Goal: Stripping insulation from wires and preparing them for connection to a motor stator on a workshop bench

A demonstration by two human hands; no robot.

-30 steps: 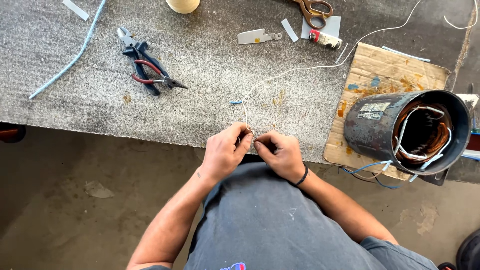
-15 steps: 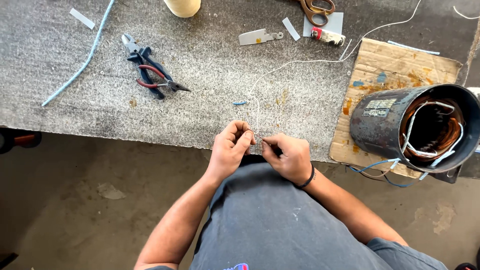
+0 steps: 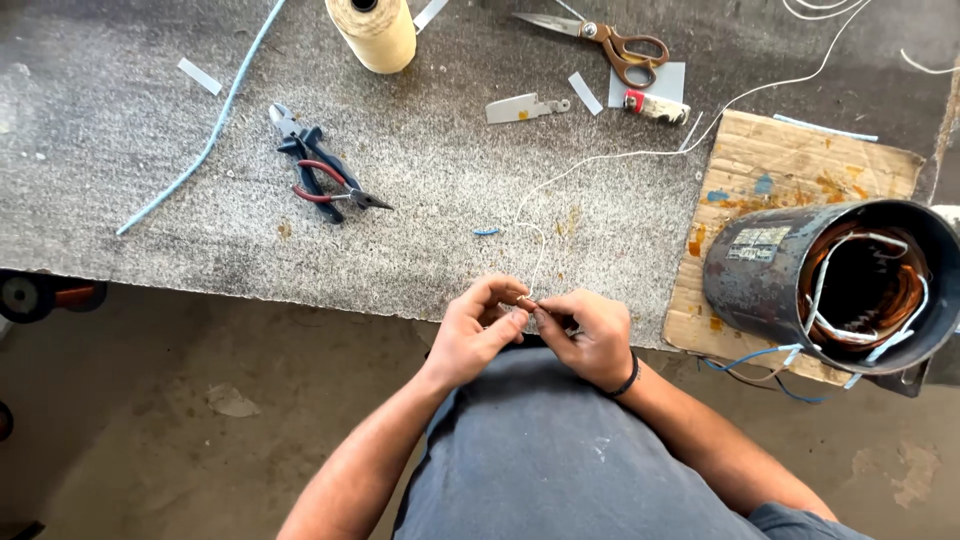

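- The left hand (image 3: 478, 335) and right hand (image 3: 590, 335) meet at the bench edge, fingertips narrow, pinching a small coppery wire end (image 3: 525, 299) between them.
- A thin white cord (image 3: 640, 153) runs up from the fingers across the grey bench (image 3: 130, 120) and off the far side.
- By my reading the joint is mid-work: the end is held, but whether it is twisted or tied is too small to tell.
- Right of the fingers, a motor housing (image 3: 830, 285) with copper windings lies on cardboard (image 3: 800, 160).
- Beyond the fingers to the left lie pliers (image 3: 325, 180); further off are a spool (image 3: 375, 30), scissors (image 3: 610, 40) and a blue tube (image 3: 200, 150).
- Nothing lies between the fingers and these tools.
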